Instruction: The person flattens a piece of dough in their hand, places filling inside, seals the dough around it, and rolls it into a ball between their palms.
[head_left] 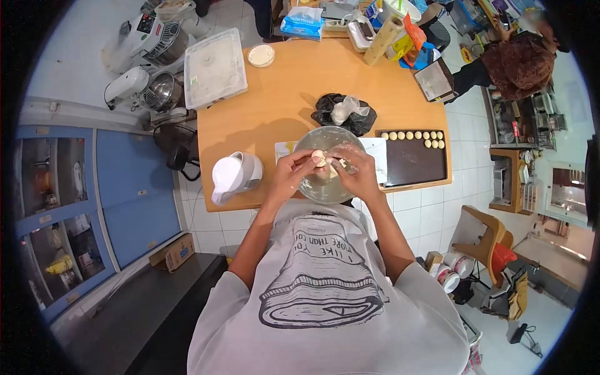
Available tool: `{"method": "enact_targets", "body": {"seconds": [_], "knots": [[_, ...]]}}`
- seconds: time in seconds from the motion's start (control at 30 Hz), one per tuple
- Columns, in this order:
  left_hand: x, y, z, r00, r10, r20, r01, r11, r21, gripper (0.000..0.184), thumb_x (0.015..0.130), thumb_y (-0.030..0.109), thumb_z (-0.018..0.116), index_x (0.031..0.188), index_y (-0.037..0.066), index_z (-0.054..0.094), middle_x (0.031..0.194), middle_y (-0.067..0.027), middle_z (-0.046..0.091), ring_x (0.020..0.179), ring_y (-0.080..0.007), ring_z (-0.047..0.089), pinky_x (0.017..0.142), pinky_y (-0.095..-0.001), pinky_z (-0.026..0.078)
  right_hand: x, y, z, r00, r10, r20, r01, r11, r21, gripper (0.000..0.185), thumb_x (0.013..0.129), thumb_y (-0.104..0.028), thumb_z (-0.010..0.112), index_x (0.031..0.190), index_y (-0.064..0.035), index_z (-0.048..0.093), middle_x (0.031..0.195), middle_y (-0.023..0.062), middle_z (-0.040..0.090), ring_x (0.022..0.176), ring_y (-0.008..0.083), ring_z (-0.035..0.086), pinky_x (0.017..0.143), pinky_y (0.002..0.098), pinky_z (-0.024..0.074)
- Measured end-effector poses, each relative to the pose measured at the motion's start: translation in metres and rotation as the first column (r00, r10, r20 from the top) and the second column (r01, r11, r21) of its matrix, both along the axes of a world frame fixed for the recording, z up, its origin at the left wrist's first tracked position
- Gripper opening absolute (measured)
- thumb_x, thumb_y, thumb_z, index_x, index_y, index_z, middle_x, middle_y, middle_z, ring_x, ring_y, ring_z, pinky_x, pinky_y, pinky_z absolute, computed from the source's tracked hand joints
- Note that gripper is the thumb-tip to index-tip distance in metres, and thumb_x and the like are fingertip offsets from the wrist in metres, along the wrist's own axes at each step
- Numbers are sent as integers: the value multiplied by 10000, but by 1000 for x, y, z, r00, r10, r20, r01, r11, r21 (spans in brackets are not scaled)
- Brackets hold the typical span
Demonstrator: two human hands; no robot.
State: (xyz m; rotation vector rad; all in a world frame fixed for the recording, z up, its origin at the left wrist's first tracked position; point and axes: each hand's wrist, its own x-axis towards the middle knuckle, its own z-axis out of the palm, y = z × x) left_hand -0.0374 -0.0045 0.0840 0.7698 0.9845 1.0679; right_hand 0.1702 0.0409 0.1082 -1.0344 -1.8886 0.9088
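Note:
Over a metal mixing bowl (326, 197) at the table's front edge, my left hand (292, 174) has its fingers closed on a small piece of pale dough (319, 156). My right hand (357, 172) is pinched at the same dough, close beside the left one. More dough is partly visible in the bowl below my fingers. To the right lies a dark baking tray (415, 167) with several small round dough balls (409, 135) along its far side. White paper (377, 153) shows between the bowl and the tray.
A white jug (232, 178) stands left of the bowl. Behind the bowl is a black plastic bag (362, 124). A lidded plastic box (214, 69) and a small round tub (260, 55) sit at the far left. Another person (519, 65) is at the far right.

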Motion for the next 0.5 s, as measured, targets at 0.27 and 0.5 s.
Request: {"method": "enact_targets", "body": {"seconds": [0.27,0.5], "knots": [[3,-5,1,999,-14,51,13,1000,15,433,1081,196,650,1404,-87,590,1301,-161,702,1156,-224,718,1027,-332,588,11,5,11,997,58,-49,-67,972,-227,204,853,-15,802,1055,-44,793,1039,138,774,950,312,742,836,388,582],[11,-6,-3,999,-28,14,28,999,39,450,1086,248,648,1370,-99,617,1274,-152,713,1130,-218,719,1004,-330,595,21,15,24,986,153,61,-152,988,-31,314,792,53,796,1098,-16,786,1125,152,779,1050,320,752,932,394,592]]}}
